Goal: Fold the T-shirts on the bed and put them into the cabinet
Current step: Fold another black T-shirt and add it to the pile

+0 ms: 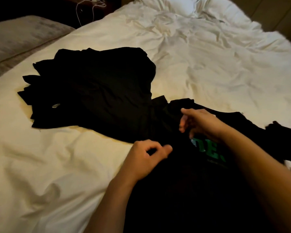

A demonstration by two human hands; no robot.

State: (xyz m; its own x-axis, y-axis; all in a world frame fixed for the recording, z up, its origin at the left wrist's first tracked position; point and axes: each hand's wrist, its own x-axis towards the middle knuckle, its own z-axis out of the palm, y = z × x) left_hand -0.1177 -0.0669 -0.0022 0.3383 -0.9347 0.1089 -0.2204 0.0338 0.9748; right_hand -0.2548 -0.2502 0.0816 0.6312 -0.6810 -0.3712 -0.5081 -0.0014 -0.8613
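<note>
Fingers (165, 147) of the left hand (146, 155) are curled inward with thumb and forefinger tips close together at the left margin of the black T-shirt with green lettering (183, 190); whether cloth is actually caught between them cannot be told against the dark fabric. Fingers of the right hand (202, 123) are bent and loosely parted, hovering over or just touching the shirt's upper part near the collar region; no firm pinch is visible there either. This shirt lies spread at the near edge of the bed (208, 56), its print facing up and partly covered by the right forearm. Just beyond it, toward the left edge of the bed, lies a pile of black garments (94, 91), layered and roughly flat, with its near corner touching or overlapping the working shirt. Risks, as judged: black on black makes seams and edges hard to locate, so a pinch may gather a layer of the adjacent pile and drag it out of order. A one-sided grip would skew the fold. The rumpled white duvet gives a soft, uneven base, so creases may set crooked. The cabinet is not in view.
</note>
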